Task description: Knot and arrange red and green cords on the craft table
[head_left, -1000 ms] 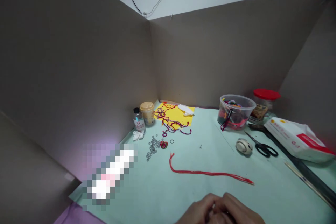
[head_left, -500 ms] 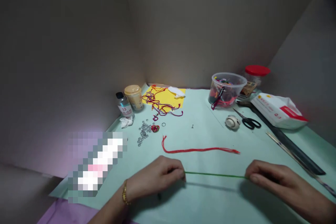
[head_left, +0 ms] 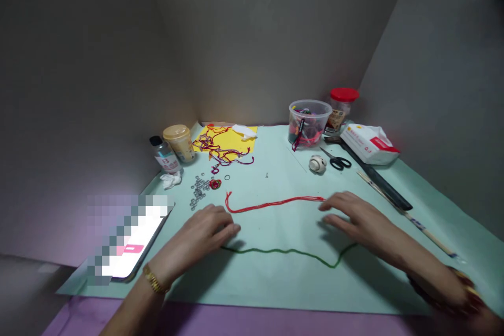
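Note:
My left hand (head_left: 200, 231), with a gold bracelet (head_left: 154, 279) on its wrist, rests on the pale green mat (head_left: 268, 286) just behind the bent end of a red cord (head_left: 271, 203). My right hand (head_left: 354, 218) hovers with its fingers spread, its fingertips close to the cord's frayed far end. A green cord (head_left: 283, 251) lies loose and wavy on the mat below both hands, and neither hand holds it.
Beyond the cords are metal rings (head_left: 200, 189), tangled threads on yellow paper (head_left: 236, 136), a plastic tub (head_left: 310, 123), scissors (head_left: 336, 161) and a dark strip (head_left: 374, 178). A lit, blurred phone (head_left: 129, 241) lies at the mat's left edge.
The green cord, stretched taut between my hands before, now lies slack on the mat. Both hands have let go of it and moved toward the red cord.

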`<state>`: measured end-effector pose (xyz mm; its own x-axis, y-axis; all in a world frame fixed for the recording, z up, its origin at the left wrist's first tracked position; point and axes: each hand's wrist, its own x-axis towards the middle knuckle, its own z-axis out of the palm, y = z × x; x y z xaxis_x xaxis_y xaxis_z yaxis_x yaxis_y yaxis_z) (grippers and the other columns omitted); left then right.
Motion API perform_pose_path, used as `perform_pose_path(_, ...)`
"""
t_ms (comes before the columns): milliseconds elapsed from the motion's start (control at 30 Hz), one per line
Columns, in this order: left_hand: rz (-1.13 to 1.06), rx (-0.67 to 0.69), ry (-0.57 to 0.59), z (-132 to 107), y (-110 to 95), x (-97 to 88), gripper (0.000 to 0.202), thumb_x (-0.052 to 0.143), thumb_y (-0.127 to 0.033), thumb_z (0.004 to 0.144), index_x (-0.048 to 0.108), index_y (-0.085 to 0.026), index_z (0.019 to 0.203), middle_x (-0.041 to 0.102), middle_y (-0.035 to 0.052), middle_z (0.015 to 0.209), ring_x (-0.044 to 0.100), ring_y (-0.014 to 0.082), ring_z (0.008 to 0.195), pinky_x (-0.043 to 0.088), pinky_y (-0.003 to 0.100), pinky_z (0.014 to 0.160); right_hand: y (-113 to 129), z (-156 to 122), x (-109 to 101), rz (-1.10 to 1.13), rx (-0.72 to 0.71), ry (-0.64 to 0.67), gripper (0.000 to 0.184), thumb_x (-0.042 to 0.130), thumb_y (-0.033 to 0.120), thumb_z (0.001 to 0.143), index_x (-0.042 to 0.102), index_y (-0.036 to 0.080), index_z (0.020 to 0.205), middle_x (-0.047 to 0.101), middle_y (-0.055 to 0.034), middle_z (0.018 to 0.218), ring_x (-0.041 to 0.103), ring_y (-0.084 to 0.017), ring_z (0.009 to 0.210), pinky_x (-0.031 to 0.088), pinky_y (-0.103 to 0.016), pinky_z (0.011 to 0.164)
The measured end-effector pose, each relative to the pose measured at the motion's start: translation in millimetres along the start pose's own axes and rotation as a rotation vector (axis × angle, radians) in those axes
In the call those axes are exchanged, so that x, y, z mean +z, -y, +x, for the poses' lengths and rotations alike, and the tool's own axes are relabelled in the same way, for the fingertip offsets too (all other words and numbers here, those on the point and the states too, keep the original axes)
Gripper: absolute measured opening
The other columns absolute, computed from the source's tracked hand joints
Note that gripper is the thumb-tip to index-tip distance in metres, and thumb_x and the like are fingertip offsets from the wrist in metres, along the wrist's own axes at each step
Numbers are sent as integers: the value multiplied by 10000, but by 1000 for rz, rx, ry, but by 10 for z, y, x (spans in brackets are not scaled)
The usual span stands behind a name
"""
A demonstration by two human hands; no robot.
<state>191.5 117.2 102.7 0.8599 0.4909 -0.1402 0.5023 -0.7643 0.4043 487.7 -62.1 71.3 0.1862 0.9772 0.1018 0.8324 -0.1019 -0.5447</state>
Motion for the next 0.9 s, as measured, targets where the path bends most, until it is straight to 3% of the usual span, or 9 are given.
perform_pose_path(100, 99, -1, -93, 258, -85, 11, 299, 419, -329, 956, 676, -204, 867, 665, 48, 860, 581, 205, 835, 402, 290, 725, 255, 438, 215, -69, -133, 43, 170, 527, 197, 929, 694, 195, 900, 688, -73, 924, 573, -232, 905, 404, -350, 848)
perform_pose_path(233, 76, -108, -258, 632, -90, 179, 240, 439, -188, 906, 679, -197, 910, 717, 69, 939, 630, 218, 863, 417, 298, 729, 510, 845, 611, -235, -120, 74, 132, 602, 180, 900, 662, 171, 1017, 661, -84, 1032, 551, -228, 976, 387, -313, 815)
perform_pose_path(400, -90, -191, -524, 754, 194, 293, 257, 423, -246, 916, 675, -203, 946, 737, 52, 906, 666, 221, 851, 454, 304, 749, 540, 951, 838, -346, -120, 109, 34, 613, 148, 893, 638, 170, 896, 652, -79, 966, 547, -227, 924, 351, -310, 753)
perform_pose_path(567, -278, -212, -682, 662, 421, 132, 269, 428, -322, 930, 661, -207, 997, 732, 21, 825, 689, 195, 814, 482, 292, 772, 518, 901, 853, -383, -162, 129, 149, 506, 89, 937, 609, 166, 860, 653, -80, 933, 539, -220, 882, 322, -316, 745)
perform_pose_path(667, -265, -119, -622, 606, 519, 54, 276, 421, -296, 939, 664, -203, 1032, 724, 43, 929, 675, 192, 892, 483, 299, 823, 522, 881, 859, -398, -184, 129, 176, 470, 92, 959, 602, 162, 864, 650, -94, 940, 536, -227, 871, 314, -327, 739)
perform_pose_path(767, -56, 41, -405, 573, 615, 76, 266, 464, -156, 890, 705, -220, 984, 683, 61, 1023, 612, 205, 996, 451, 326, 903, 517, 879, 872, -400, -189, 130, 152, 495, 106, 951, 601, 163, 857, 650, -92, 934, 540, -234, 866, 313, -330, 731)
perform_pose_path(900, 143, 45, -257, 573, 691, 167, 326, 489, -40, 831, 719, -236, 954, 643, 58, 1018, 571, 204, 1002, 434, 322, 902, 507, 869, 881, -386, -186, 119, 106, 530, 123, 940, 598, 167, 872, 652, -83, 953, 542, -229, 880, 321, -320, 738)
